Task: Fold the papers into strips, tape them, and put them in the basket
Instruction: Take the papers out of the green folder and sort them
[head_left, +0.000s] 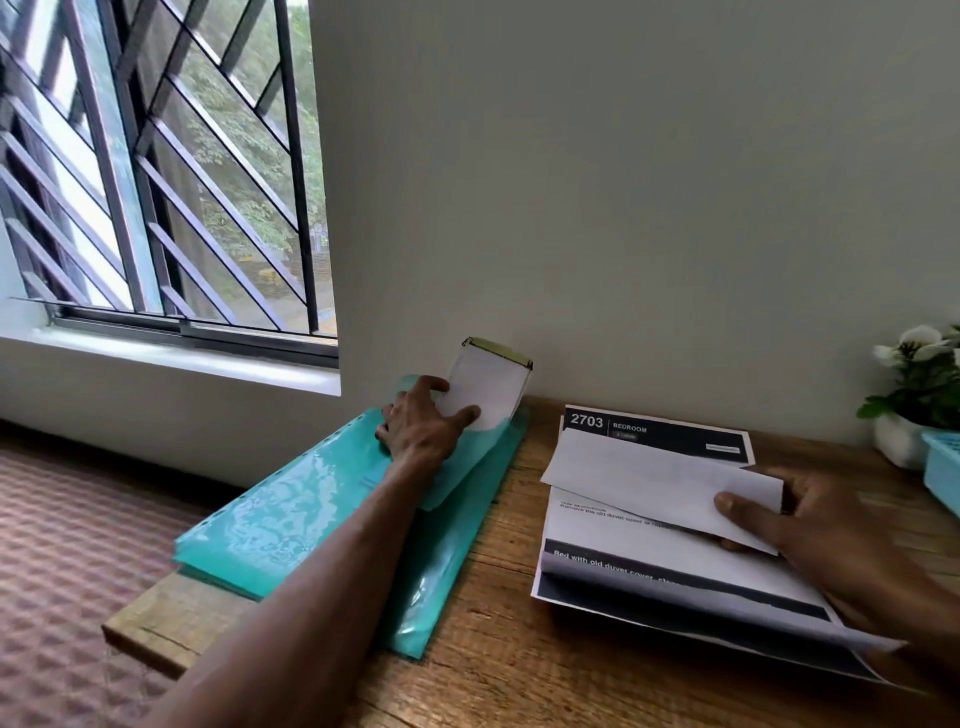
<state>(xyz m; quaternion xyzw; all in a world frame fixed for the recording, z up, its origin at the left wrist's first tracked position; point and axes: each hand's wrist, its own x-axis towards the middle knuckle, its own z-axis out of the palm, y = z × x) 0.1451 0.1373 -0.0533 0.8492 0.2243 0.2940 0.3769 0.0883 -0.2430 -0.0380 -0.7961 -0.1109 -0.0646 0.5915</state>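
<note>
My left hand (423, 423) has its fingers (439, 385) curled round the edge of one white sheet (485, 389) standing out of a teal folder (311, 499), thumb pressed on its face. My right hand (831, 525) pinches one folded white paper (660, 483) between thumb and fingers, over a printed sheet (649, 561) headed "2703 BEDROOM" that lies flat on the wooden tabletop (493, 675). So I count three papers in all, plus one folder. At the right edge one light-blue basket (943, 467) is cut off, just beside a potted plant (919, 384) with white flowers. A barred window (156, 171) fills the upper left. The smaller print is blurred.
</note>
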